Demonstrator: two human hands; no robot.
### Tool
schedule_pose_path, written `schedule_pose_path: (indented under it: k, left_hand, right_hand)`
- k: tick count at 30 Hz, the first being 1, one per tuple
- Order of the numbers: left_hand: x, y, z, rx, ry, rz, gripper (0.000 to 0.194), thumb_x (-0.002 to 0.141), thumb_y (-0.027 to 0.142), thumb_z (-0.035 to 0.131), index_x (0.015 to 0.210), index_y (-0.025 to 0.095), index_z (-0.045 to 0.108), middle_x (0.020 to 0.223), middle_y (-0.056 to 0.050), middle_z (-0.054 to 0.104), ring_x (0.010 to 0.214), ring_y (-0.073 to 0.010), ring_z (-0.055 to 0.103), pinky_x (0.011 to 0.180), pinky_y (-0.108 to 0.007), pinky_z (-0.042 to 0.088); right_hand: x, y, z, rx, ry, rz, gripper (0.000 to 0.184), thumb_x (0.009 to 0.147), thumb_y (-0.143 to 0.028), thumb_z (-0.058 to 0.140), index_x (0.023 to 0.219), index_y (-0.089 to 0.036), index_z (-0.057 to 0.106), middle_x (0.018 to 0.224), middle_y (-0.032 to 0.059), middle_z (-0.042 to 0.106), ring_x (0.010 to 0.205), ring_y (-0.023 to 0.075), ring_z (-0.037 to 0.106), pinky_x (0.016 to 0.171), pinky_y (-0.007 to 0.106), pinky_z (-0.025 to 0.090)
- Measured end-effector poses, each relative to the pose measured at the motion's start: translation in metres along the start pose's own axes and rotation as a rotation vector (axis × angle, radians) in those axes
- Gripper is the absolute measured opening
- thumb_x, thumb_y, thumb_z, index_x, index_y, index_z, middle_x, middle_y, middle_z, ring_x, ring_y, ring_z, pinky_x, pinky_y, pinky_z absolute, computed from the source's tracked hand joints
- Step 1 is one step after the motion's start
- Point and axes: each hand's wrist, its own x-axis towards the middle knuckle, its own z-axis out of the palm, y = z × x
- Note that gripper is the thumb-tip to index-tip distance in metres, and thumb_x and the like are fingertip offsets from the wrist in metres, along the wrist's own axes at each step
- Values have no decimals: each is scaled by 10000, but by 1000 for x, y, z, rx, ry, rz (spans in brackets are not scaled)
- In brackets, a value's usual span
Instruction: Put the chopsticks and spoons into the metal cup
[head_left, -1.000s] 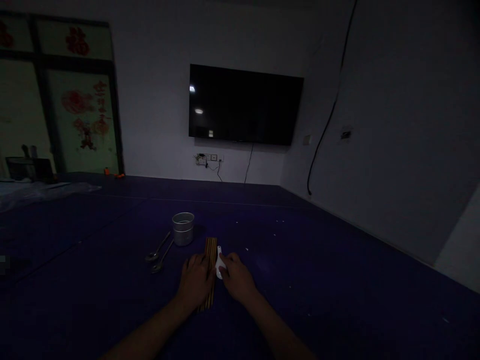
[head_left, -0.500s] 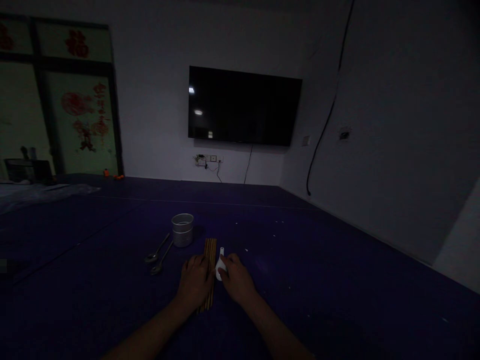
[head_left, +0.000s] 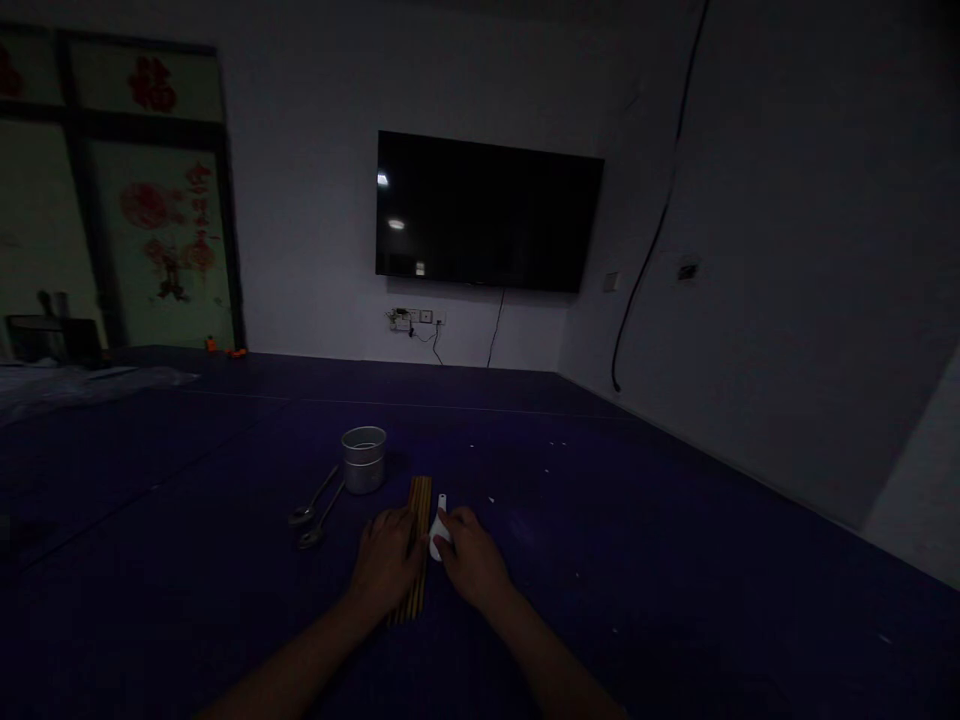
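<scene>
In the dim light, my left hand (head_left: 386, 562) lies palm down on a bundle of brown chopsticks (head_left: 419, 497) on the dark blue surface, fingers curled over it. My right hand (head_left: 471, 560) rests just to the right, its fingers closed on a small white spoon (head_left: 438, 523) that lies beside the chopsticks. A little further away stands a small metal cup (head_left: 364, 459), upright. Two metal spoons (head_left: 315, 508) lie to the left of the cup, handles pointing toward it.
The blue surface (head_left: 637, 560) stretches to white walls at the back and right. A black television (head_left: 487, 212) hangs on the far wall above a socket strip. Plastic sheeting and dark items sit at far left by a glass door.
Both hands stay in place on the chopsticks and the white spoon. Only the camera has shifted slightly.
</scene>
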Motion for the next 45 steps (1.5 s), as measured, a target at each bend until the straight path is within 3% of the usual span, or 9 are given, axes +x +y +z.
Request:
schedule_pose_path:
  k: [11, 16, 21, 31, 45]
  left_hand:
    - [2, -7, 2, -23, 12, 47, 453, 925, 364, 346, 1309, 191, 513, 1394, -103, 496, 1319, -255, 394, 1099, -456, 294]
    - [6, -15, 2, -46, -75, 171, 468, 949, 369, 273, 1388, 293, 418, 1479, -30, 399, 1393, -248, 266, 1118, -545, 211]
    - [6, -15, -1, -38, -146, 186, 470, 960, 403, 233, 1378, 312, 427, 1503, -11, 357, 1415, -225, 218, 1126, -556, 162]
    - [6, -13, 1, -38, -144, 176, 465, 959, 392, 239, 1365, 305, 447, 1472, -20, 410, 1404, -226, 252, 1129, -559, 147]
    - [4, -10, 0, -33, -131, 155, 469, 956, 363, 241, 1366, 277, 451, 1458, -33, 431, 1395, -231, 275, 1126, -556, 170]
  right_hand:
    - [0, 3, 0, 73, 57, -1, 467, 914, -266, 415, 1369, -171, 465, 1207, 118, 553, 1033, 193, 597, 897, 264, 426]
    - [0, 6, -6, 63, 124, 46, 431, 928, -261, 383, 1336, -194, 504, 1210, 116, 567, 1024, 194, 601, 880, 269, 435]
    - [-1, 5, -9, 58, 156, 77, 412, 931, -266, 372, 1305, -196, 532, 1222, 108, 575, 1027, 193, 604, 878, 267, 436]
    - [-2, 3, -9, 12, 108, 50, 380, 913, -232, 401, 1247, -225, 580, 1163, 94, 606, 1023, 192, 605, 857, 272, 438]
    - [-4, 3, -9, -9, 26, 52, 369, 886, -335, 495, 1229, -235, 589, 1151, 88, 601, 1054, 197, 592, 888, 273, 414]
